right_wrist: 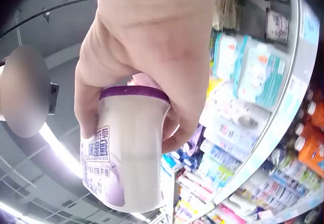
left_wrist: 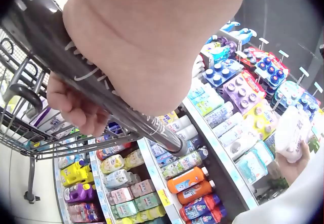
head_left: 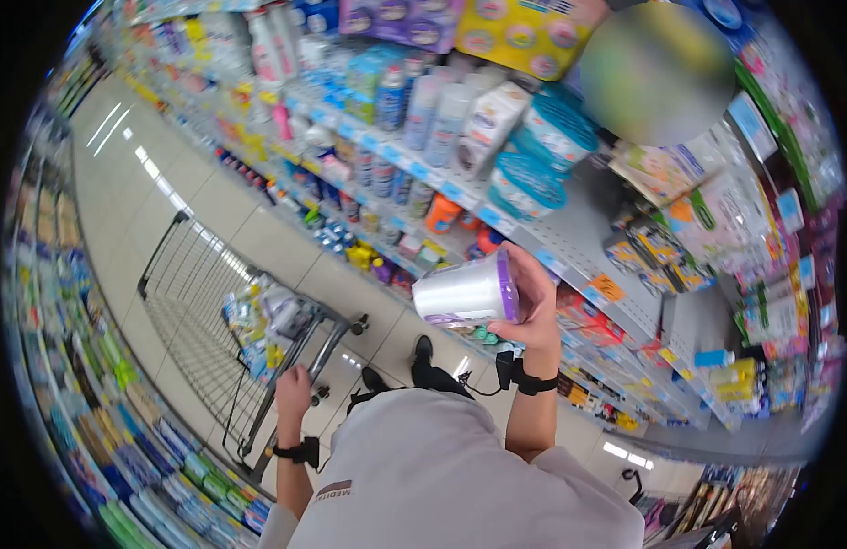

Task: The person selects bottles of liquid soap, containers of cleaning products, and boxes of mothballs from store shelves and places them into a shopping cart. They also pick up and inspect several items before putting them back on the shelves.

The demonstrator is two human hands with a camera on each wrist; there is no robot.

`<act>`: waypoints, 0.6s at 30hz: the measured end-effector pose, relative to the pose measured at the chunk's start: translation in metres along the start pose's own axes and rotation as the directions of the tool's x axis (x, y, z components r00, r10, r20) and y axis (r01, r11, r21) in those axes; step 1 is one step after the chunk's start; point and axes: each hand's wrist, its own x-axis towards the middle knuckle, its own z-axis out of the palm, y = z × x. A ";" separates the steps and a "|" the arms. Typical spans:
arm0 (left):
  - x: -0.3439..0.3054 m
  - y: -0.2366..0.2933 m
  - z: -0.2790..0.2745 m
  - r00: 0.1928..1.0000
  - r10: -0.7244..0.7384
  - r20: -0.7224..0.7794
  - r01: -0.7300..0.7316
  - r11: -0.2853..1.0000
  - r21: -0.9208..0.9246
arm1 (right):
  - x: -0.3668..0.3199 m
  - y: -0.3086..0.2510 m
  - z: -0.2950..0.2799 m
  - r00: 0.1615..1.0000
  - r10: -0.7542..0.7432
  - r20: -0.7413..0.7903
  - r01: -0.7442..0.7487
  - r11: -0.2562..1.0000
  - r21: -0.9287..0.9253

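In the head view my right hand [head_left: 537, 297] grips a white dehumidifying box [head_left: 458, 293] by its purple-lidded end, with the tub lying almost sideways. The right wrist view shows thumb and fingers on either side of the purple lid [right_wrist: 134, 91] and a lilac label with Chinese print on the tub's side. Low on the other side, my left hand [head_left: 293, 393] holds the dark handle [left_wrist: 86, 77] of a shopping cart [head_left: 187, 306]. Its fingers [left_wrist: 76, 110] curl beneath the bar in the left wrist view.
Several packaged goods [head_left: 268, 320] lie inside the cart. Alongside runs a shelf rack with spray cans [head_left: 449, 119], teal tubs [head_left: 526, 183] and orange bottles [left_wrist: 187, 179]. Hanging packs [head_left: 716, 215] stand at the right. Another shelf [head_left: 94, 384] borders the aisle's left, over a tiled floor [head_left: 122, 183].
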 end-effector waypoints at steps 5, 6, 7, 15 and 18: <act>-0.003 0.008 0.001 0.998 -0.015 -0.060 0.015 1.000 0.002 | 0.033 0.036 0.087 0.980 0.046 0.195 -0.043 0.999 -0.019; -0.006 0.012 -0.003 0.997 -0.012 -0.078 0.010 1.000 -0.025 | 0.037 0.044 0.111 0.978 0.034 0.208 -0.026 0.999 -0.040; -0.009 0.017 -0.006 0.996 0.003 -0.093 -0.007 0.999 -0.051 | 0.041 0.049 0.135 0.967 0.042 0.253 -0.036 0.999 -0.026; -0.014 0.014 -0.003 0.986 -0.034 -0.160 0.022 0.997 -0.077 | 0.053 0.123 0.291 0.734 -0.097 0.672 0.445 0.817 -0.368; -0.016 0.010 0.000 0.978 0.003 -0.210 -0.014 0.999 -0.049 | 0.042 0.169 0.308 0.595 0.058 0.802 0.591 0.645 -0.485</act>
